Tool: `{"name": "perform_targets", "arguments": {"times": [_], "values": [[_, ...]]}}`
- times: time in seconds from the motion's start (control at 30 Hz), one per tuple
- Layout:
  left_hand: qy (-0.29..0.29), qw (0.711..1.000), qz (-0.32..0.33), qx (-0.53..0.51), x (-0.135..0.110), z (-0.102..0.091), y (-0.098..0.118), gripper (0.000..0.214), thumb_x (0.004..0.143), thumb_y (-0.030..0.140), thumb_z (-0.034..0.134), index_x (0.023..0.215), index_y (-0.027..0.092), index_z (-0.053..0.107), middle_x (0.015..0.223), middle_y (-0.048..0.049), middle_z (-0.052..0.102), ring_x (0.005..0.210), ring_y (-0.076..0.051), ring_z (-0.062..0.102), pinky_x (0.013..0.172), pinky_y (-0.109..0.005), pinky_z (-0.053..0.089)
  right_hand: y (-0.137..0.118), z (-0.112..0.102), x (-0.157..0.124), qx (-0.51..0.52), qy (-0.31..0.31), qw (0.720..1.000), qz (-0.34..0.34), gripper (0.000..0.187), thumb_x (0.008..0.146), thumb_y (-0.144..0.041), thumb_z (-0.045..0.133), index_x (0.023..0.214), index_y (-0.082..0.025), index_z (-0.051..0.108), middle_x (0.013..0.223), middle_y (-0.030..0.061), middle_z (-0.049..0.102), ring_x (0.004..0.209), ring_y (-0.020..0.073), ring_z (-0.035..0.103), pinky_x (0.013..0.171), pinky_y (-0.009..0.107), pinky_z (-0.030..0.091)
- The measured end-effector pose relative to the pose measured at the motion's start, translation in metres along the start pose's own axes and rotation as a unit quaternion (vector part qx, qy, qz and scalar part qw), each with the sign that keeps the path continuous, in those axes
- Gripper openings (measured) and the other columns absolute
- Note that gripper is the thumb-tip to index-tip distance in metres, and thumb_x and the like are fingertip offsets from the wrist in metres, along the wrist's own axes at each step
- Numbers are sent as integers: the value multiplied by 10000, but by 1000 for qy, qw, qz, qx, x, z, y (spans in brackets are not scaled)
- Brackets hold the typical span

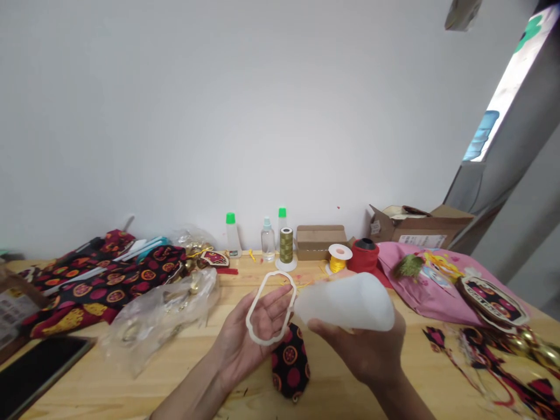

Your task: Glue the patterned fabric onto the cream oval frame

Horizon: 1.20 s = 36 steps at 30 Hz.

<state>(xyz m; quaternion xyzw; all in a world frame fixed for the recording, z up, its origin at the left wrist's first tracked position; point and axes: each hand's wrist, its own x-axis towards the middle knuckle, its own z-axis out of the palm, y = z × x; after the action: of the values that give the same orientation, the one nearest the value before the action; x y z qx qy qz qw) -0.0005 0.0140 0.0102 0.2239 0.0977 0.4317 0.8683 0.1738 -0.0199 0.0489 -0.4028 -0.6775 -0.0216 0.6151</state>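
My left hand point(245, 329) is palm up, with a thin cream-white scalloped frame point(251, 312) held upright across its fingers. In my right hand point(371, 356) is a translucent white squeeze bottle point(350, 300), tipped sideways. Its narrow end points left and meets or nearly meets the frame's right side; I cannot tell whether they touch. Below the two hands, a black patterned fabric pouch point(291, 364) with red and orange circles lies on the wooden table point(341, 385). My left hand partly covers its upper left edge.
Along the wall stand a green-capped bottle point(233, 236), a clear bottle point(268, 242), an olive thread spool point(286, 248), a yellow cord spool point(339, 259) and a cardboard box point(321, 240). Patterned fabric point(144, 280) and a plastic bag point(153, 318) lie left; a pink bag point(424, 294) lies right.
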Motion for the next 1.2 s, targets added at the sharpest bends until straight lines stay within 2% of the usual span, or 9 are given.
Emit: {"name": "perform_targets", "arguments": {"times": [0.13, 0.3, 0.47, 0.67, 0.8, 0.93, 1.07, 1.2], "values": [[1, 1000, -11, -3, 0, 1, 0, 442, 785, 300, 420, 1126, 20, 444, 966, -151, 628, 846, -205, 597, 645, -272, 498, 1, 0, 0, -63, 47, 997, 2, 248, 574, -389, 673, 699, -200, 573, 547, -7, 647, 474, 184, 611, 493, 281, 528], [-6, 1000, -5, -3, -1, -1, 0, 437, 798, 304, 395, 1119, 11, 442, 959, -169, 626, 859, -211, 595, 661, -283, 495, -1, -1, 0, 19, -7, 1000, 12, 310, 570, -382, 679, 799, -208, 566, 582, -17, 659, 433, 152, 592, 401, 227, 499], [-2, 1000, -14, -18, -1, -1, 1, 499, 784, 310, 423, 1178, 10, 366, 964, -169, 623, 852, -217, 596, 633, -289, 504, 2, 0, 0, -77, 41, 996, 12, 288, 562, -424, 672, 709, -192, 583, 547, 6, 647, 482, 196, 606, 468, 292, 515], [5, 1000, -7, -11, 1, -2, 2, 502, 779, 302, 430, 1175, 0, 363, 972, -187, 620, 869, -218, 593, 682, -284, 488, -2, -1, 0, 59, -34, 997, 36, 320, 565, -375, 684, 815, -219, 561, 607, -15, 658, 458, 156, 599, 423, 233, 511], [2, 1000, -16, -16, 2, -4, 2, 493, 784, 307, 420, 1180, 19, 371, 985, -172, 619, 847, -211, 599, 647, -277, 490, -2, -1, 0, 47, -22, 997, 54, 325, 545, -360, 699, 804, -214, 567, 626, -4, 660, 485, 166, 605, 456, 250, 523], [0, 1000, -15, -10, 1, -5, 2, 475, 789, 305, 412, 1151, -3, 408, 985, -193, 615, 878, -221, 586, 696, -297, 472, -2, 0, 0, 79, -47, 994, 51, 351, 524, -356, 708, 808, -214, 559, 601, -15, 650, 445, 154, 591, 408, 233, 509], [4, 999, -34, -24, 1, -4, 2, 463, 785, 313, 420, 1148, 24, 422, 972, -160, 628, 883, -222, 582, 734, -334, 460, -1, 0, -1, 80, -52, 995, 35, 311, 567, -309, 688, 828, -225, 540, 657, -10, 662, 505, 160, 615, 444, 232, 520], [22, 999, -37, -30, 1, -4, 2, 505, 794, 359, 393, 1171, 24, 399, 987, -154, 620, 876, -218, 576, 720, -330, 455, 0, 1, -3, 65, -63, 994, 58, 359, 530, -331, 695, 838, -224, 543, 628, -14, 653, 446, 155, 589, 392, 235, 500]]}}
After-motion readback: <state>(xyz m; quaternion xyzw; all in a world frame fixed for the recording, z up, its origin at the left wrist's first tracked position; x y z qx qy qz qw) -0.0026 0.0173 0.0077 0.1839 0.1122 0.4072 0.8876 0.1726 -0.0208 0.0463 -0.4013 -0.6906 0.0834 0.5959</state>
